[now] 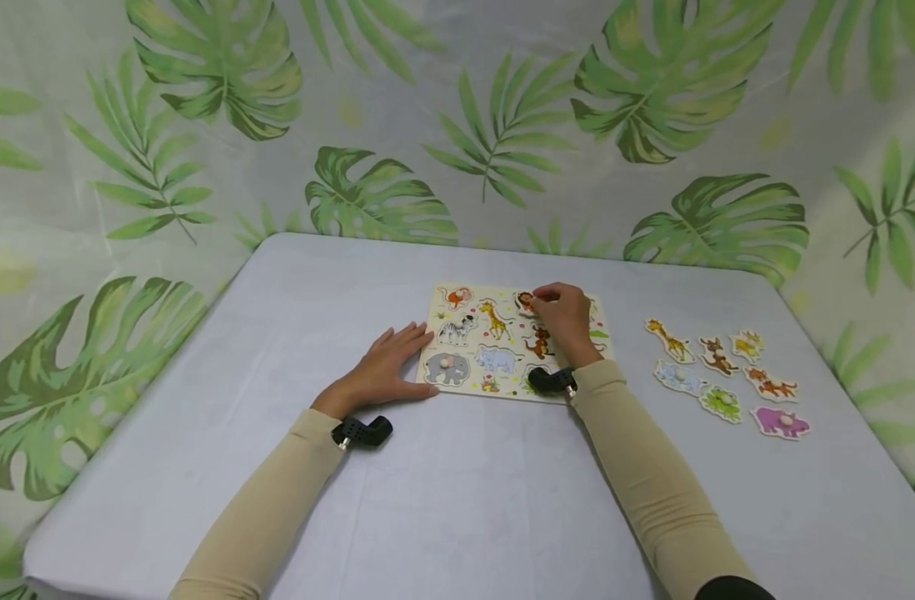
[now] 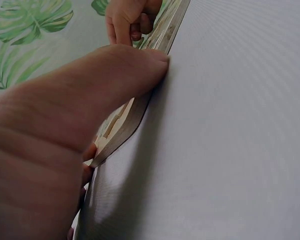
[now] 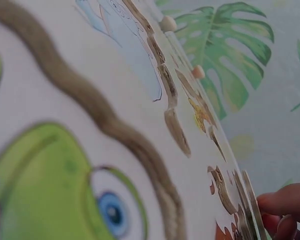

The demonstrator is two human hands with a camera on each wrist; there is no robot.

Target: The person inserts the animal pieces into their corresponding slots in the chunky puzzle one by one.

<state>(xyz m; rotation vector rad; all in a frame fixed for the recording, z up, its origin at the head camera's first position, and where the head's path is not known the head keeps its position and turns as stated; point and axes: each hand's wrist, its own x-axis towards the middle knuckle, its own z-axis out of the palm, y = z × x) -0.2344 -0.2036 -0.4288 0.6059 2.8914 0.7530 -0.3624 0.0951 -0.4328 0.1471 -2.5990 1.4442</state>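
Note:
A wooden puzzle board [image 1: 495,287] printed with animals lies on the table. My left hand [image 1: 386,367] rests at its left edge with fingers extended; in the left wrist view the thumb [image 2: 115,75] presses along the board's near edge. Over the upper right of the board, my right hand [image 1: 566,321] pinches a lion puzzle piece [image 1: 523,302], whose knob is hidden by the fingertips. Knobs show on the monkey piece [image 1: 456,297] and the grey elephant piece [image 1: 447,368] in the board. The right wrist view has a large green animal picture [image 3: 50,190] close up.
Several loose pieces lie right of the board, among them a giraffe [image 1: 669,342], a kangaroo [image 1: 718,356], an orange tiger-like animal [image 1: 771,386], a green animal [image 1: 720,403] and a purple hippo [image 1: 780,422]. A leaf-patterned curtain [image 1: 502,217] hangs behind the white-covered table [image 1: 442,500].

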